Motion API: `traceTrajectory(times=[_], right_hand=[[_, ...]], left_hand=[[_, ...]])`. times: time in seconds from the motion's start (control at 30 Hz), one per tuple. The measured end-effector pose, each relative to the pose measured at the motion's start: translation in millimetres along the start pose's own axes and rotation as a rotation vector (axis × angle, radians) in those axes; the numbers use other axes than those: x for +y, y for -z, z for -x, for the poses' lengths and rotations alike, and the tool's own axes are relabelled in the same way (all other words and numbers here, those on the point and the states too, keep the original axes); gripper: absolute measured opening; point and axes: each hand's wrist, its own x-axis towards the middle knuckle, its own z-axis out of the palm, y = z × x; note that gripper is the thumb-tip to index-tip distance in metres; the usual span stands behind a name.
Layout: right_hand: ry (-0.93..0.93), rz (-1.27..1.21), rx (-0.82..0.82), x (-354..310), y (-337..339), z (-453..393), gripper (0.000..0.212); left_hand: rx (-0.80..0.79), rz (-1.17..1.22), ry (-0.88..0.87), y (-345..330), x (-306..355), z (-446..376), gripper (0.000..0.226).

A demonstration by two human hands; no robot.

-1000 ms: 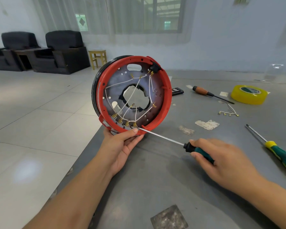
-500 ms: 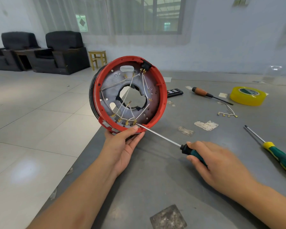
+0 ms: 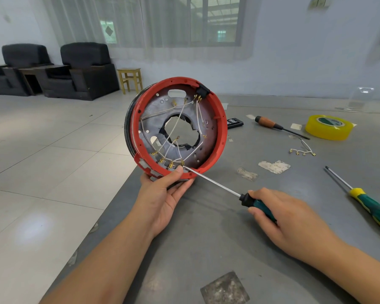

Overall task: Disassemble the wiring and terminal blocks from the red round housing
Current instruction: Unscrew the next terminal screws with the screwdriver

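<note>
Head view is showing, at the left, the left hand point(image 3: 162, 194) cupping the bottom of the red round housing point(image 3: 222, 128), thumb curled over the lower rim and fingers beneath, propping it on edge at the near corner of the grey table point(image 3: 206, 249) with its open face tilting toward the camera. Inside, white wires point(image 3: 180, 119) are running down to a row of brass terminals point(image 3: 170, 163) just above that thumb. Moving right, the screwdriver point(image 3: 211, 183) is lying with its long axis slanting from the rightmost terminal, where its tip is touching, down and right to the handle. The right hand point(image 3: 290, 222) is wrapping that handle with curled fingers. Judging by this, the screw is sitting up and left of the grip, along the shaft, so turning is needing that line kept straight.
</note>
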Motion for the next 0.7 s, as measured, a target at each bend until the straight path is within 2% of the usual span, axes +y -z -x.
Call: traceTrajectory(times=[0.13,0.3,0.4,0.53,0.7], right_hand=[[-0.009,-0.022,0.000,4,4,0,0.023],[-0.003,-0.002,0.009,7,9,0,0.023],[-0.027,0.017,0.002,8,12,0,0.023],[-0.028,0.024,0.025,10,15,2,0.023],[-0.031,0.010,0.056,11,19,1,0.026]], left_hand=[[-0.020,-0.009,0.040,1,4,2,0.067],[0.017,-0.192,0.019,0,6,4,0.064],[0.032,-0.272,-0.014,0,8,2,0.043],[-0.013,-0.269,0.018,6,13,3,0.022],[-0.002,-0.222,0.069,10,17,2,0.010]])
